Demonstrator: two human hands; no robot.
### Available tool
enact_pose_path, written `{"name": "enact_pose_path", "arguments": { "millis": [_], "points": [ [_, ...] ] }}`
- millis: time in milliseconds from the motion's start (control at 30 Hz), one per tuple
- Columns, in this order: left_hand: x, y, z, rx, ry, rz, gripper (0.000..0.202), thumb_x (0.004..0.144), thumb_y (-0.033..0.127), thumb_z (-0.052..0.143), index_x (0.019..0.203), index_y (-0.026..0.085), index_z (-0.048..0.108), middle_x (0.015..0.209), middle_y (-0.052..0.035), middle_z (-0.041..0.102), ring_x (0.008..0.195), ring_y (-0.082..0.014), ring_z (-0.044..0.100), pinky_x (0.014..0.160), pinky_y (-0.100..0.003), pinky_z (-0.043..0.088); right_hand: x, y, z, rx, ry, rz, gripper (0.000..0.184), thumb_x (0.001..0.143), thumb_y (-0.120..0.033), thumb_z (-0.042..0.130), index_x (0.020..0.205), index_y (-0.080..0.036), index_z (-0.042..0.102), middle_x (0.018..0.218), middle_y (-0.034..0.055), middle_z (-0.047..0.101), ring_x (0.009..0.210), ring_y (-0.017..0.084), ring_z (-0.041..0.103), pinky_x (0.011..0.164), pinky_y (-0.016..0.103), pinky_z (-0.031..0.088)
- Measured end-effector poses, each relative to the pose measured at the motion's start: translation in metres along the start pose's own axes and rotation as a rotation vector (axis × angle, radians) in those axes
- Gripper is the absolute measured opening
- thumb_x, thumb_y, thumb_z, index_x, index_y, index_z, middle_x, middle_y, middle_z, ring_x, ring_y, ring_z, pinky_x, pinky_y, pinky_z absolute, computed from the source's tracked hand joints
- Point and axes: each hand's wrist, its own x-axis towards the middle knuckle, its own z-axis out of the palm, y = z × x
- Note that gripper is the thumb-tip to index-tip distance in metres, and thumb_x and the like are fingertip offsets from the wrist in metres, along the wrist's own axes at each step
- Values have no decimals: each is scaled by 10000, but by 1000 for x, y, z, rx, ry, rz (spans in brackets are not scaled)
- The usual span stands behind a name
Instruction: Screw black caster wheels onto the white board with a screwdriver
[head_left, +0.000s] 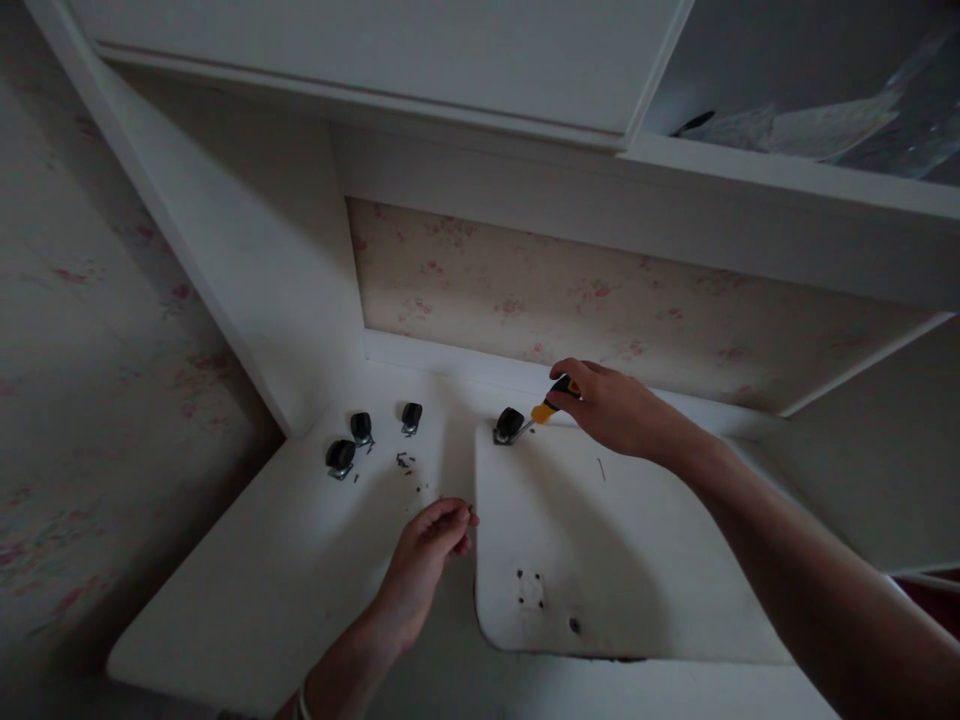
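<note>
My right hand grips a screwdriver with an orange and black handle, its tip at a black caster wheel on the far left corner of a white board. My left hand is closed in a pinch at the board's left edge, with a small dark piece, likely a screw, at the fingertips. Loose dark screws lie on the white desk just beyond it. The board shows a ring of screw holes near its front.
Three more black caster wheels stand on the desk at the back left. A white side panel rises at left and a shelf overhangs above. Floral wallpaper backs the desk. Clutter lies on the upper right shelf.
</note>
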Motion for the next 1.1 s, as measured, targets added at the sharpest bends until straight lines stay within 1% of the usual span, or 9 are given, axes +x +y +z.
{"name": "enact_pose_path", "arguments": {
  "millis": [200, 333, 533, 667, 767, 867, 967, 1033, 1100],
  "points": [
    [2, 3, 0, -47, 1, 0, 261, 773, 399, 738, 891, 169, 704, 894, -69, 673, 715, -131, 519, 684, -255, 392, -19, -2, 3, 171, -17, -99, 254, 939, -210, 418, 1146, -186, 562, 1195, 120, 573, 890, 191, 633, 825, 327, 472],
    [3, 1, 2, -53, -4, -15, 254, 777, 395, 734, 894, 171, 708, 908, -66, 677, 691, -119, 508, 677, -251, 393, -18, 5, 0, 230, -56, -146, 210, 902, -167, 444, 1036, -196, 603, 1117, 96, 595, 930, 178, 613, 844, 305, 473],
    [3, -3, -1, -86, 6, -29, 245, 771, 389, 745, 868, 168, 701, 900, -55, 677, 699, -112, 515, 667, -239, 395, -6, 18, -5, 282, -75, -73, 237, 875, -220, 491, 1085, -179, 593, 1066, 94, 636, 919, 193, 608, 829, 321, 471],
    [4, -1, -4, -127, 49, -7, 265, 754, 374, 770, 897, 163, 700, 903, -46, 677, 689, -96, 512, 664, -225, 406, -4, 22, -11, 313, -106, -60, 240, 874, -255, 503, 1081, -185, 602, 1043, 83, 649, 897, 188, 610, 808, 312, 468],
    [5, 4, -5, -178, 64, -2, 274, 726, 351, 801, 878, 149, 697, 907, -46, 673, 676, -84, 519, 645, -213, 418, -10, 23, -20, 317, -99, -75, 235, 872, -263, 504, 1070, -195, 611, 1029, 75, 656, 871, 186, 608, 779, 309, 468],
    [8, 11, -5, -336, 92, -67, 266, 686, 277, 839, 856, 140, 687, 890, -35, 666, 672, -77, 546, 628, -204, 446, -26, 23, -23, 373, -11, -39, 259, 879, -312, 530, 1102, -205, 609, 1018, 70, 664, 807, 178, 611, 714, 303, 478],
    [13, 19, -3, -595, 116, -166, 211, 722, 163, 804, 884, 141, 671, 874, -12, 658, 661, -65, 570, 603, -192, 474, -55, 17, -9, 529, 137, 117, 345, 876, -437, 583, 1159, -240, 599, 939, 53, 682, 687, 169, 604, 606, 295, 488],
    [15, 24, 0, -758, 115, -219, 156, 780, 121, 745, 908, 148, 658, 866, -6, 660, 655, -61, 586, 574, -182, 479, -80, 8, 10, 644, 214, 187, 369, 865, -469, 605, 1170, -261, 595, 957, 56, 692, 751, 188, 635, 646, 304, 523],
    [16, 30, 5, -870, 117, -243, 100, 839, 107, 677, 919, 158, 646, 852, -6, 665, 644, -61, 601, 544, -175, 478, -106, -5, 35, 776, 282, 258, 381, 855, -474, 616, 1179, -274, 603, 1056, 75, 694, 820, 208, 670, 667, 305, 561]
  ]
}}
